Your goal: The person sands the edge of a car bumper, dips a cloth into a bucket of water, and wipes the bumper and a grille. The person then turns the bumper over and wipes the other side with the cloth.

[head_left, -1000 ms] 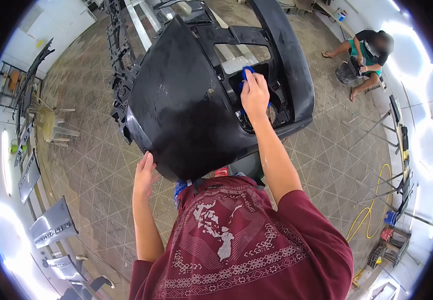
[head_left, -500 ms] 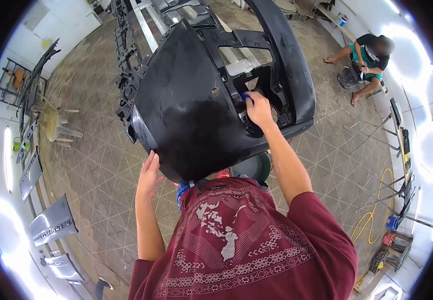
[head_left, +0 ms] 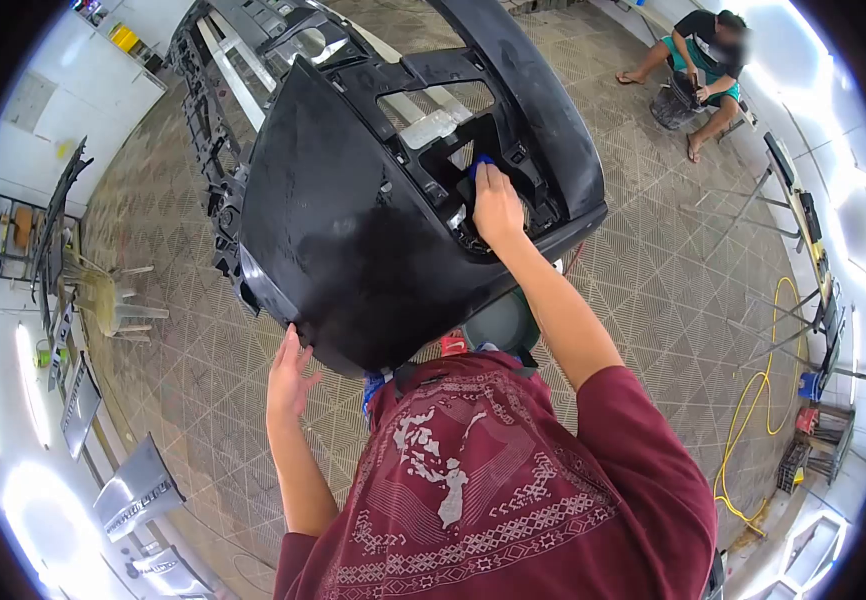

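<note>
A large black car bumper lies before me, its broad side facing up, with wet-looking dark patches and duller areas. At the recessed opening on its right, my right hand reaches in with fingers closed on a small blue pad; the hand covers most of the pad. My left hand is at the bumper's lower left edge, fingers apart and fingertips right at the rim. Partly hidden under the bumper's near edge, a dark round tub is on the floor.
Another person sits at the upper right, hands over a black bucket. A yellow hose runs along the floor on the right, near stands holding parts. At the left are a plastic chair and several grey panels.
My right hand and the blue pad have moved from the opening's left rim farther across and inward. My left hand stays at the bumper's edge. The view has swung, shifting the bumper left.
</note>
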Demonstrator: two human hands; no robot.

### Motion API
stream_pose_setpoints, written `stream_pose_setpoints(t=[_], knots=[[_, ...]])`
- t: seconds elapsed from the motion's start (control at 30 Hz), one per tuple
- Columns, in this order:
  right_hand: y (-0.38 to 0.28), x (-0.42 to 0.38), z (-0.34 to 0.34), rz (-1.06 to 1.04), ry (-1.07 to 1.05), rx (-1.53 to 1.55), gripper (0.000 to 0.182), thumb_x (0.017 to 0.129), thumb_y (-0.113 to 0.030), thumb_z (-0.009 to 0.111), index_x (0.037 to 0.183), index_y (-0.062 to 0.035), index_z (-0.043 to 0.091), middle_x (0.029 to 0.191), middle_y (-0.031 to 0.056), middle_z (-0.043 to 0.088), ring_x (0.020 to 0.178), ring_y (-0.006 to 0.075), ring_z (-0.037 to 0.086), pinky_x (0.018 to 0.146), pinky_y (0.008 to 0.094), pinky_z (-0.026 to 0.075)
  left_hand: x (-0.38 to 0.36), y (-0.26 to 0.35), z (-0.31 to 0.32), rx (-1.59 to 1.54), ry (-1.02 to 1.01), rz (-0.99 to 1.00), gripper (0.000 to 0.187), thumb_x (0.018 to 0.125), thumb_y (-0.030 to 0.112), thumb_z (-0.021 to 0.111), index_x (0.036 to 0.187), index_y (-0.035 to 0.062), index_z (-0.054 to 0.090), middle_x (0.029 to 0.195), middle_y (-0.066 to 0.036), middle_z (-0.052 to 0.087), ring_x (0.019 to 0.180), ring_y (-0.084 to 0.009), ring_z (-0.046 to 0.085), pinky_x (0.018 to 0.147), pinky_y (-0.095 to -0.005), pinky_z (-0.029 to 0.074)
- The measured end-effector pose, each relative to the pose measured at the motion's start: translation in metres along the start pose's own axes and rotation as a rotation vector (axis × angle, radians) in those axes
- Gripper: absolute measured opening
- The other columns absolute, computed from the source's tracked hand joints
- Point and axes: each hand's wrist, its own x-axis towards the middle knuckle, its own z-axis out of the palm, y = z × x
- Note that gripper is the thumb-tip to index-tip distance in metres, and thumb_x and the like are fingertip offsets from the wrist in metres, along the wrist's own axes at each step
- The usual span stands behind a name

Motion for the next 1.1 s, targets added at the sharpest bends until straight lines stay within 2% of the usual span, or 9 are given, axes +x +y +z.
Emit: stream_pose_setpoints(t=[0.3,0.37,0.5,0.63,0.73,0.9,1.0,1.03,1.1], knots=[[0.019,-0.024,-0.039,-0.152,-0.162,0.340,0.043,0.081,0.004,0.057,0.121,-0.0022,0.072,0.121,0.0190,0.072,0.114,0.0375,0.066,0.102,0.0448,0.051,0.002,-0.009,-0.001,0.069,-0.034,0.026,0.087,0.102,0.059,0.058,0.168,0.0173,0.020,0.173,-0.011,0.011,0.158,-0.0399,0.018,0.118,-0.0726,0.021],[0.045,-0.023,-0.072,-0.130,-0.704,0.161,0.038,0.080,0.002,0.056,0.111,-0.0045,0.077,0.110,0.0209,0.075,0.104,0.0392,0.070,0.097,0.0437,0.054,0.004,-0.012,-0.003,0.091,-0.022,0.027,0.088,0.101,0.059,0.059,0.168,0.0173,0.020,0.173,-0.011,0.010,0.159,-0.0400,0.018,0.118,-0.0726,0.021],[0.052,0.019,-0.213,0.156,-0.415,0.388,0.033,0.079,0.003,0.054,0.102,-0.0026,0.077,0.092,0.0146,0.075,0.083,0.0235,0.072,0.078,0.0377,0.056,0.008,-0.012,-0.003,0.032,-0.016,0.017,0.082,0.104,0.055,0.057,0.168,0.0175,0.021,0.173,-0.010,0.016,0.158,-0.0402,0.019,0.117,-0.0742,0.019],[0.077,0.013,-0.305,0.222,-0.063,1.060,0.042,0.094,-0.009,0.059,0.134,-0.0001,0.063,0.126,0.0124,0.071,0.115,0.0256,0.068,0.104,0.0382,0.052,0.008,-0.015,-0.003,0.027,0.000,0.030,0.082,0.104,0.055,0.057,0.167,0.0164,0.022,0.173,-0.010,0.017,0.157,-0.0401,0.022,0.117,-0.0728,0.021],[0.085,-0.029,-0.255,0.718,0.300,1.697,0.058,0.110,-0.043,0.040,0.151,-0.0019,0.048,0.145,0.0191,0.059,0.128,0.0335,0.060,0.113,0.0465,0.047,0.005,-0.012,-0.001,0.012,-0.002,0.041,0.081,0.105,0.054,0.057,0.167,0.0161,0.023,0.173,-0.010,0.017,0.156,-0.0404,0.023,0.117,-0.0719,0.023],[0.058,-0.076,-0.150,0.602,0.360,2.001,0.043,0.109,-0.033,0.046,0.136,-0.0016,0.057,0.136,0.0139,0.063,0.118,0.0327,0.063,0.105,0.0465,0.051,0.009,-0.010,-0.006,0.040,0.011,0.005,0.081,0.105,0.053,0.057,0.167,0.0155,0.023,0.172,-0.009,0.022,0.156,-0.0403,0.024,0.116,-0.0713,0.026],[0.074,-0.073,-0.108,0.765,0.470,1.406,0.038,0.106,-0.027,0.044,0.119,0.0021,0.065,0.115,0.0156,0.072,0.103,0.0321,0.067,0.093,0.0453,0.054,0.010,-0.011,-0.005,0.024,0.009,-0.001,0.081,0.105,0.052,0.057,0.167,0.0156,0.022,0.171,-0.009,0.024,0.156,-0.0403,0.024,0.115,-0.0712,0.027],[0.051,-0.059,-0.120,0.470,0.296,0.649,0.037,0.102,-0.023,0.044,0.095,0.0047,0.069,0.092,0.0215,0.072,0.087,0.0356,0.068,0.082,0.0465,0.054,0.009,-0.011,-0.003,0.004,0.014,-0.006,0.081,0.105,0.052,0.057,0.168,0.0157,0.021,0.171,-0.009,0.025,0.156,-0.0403,0.024,0.115,-0.0710,0.028],[0.039,-0.045,-0.087,0.248,-0.063,0.305,0.041,0.098,-0.026,0.053,0.075,0.0050,0.067,0.084,0.0291,0.069,0.085,0.0468,0.067,0.082,0.0535,0.052,0.009,-0.013,0.005,0.028,0.044,0.004,0.080,0.105,0.052,0.056,0.168,0.0162,0.021,0.171,-0.009,0.025,0.157,-0.0402,0.023,0.115,-0.0715,0.027]])
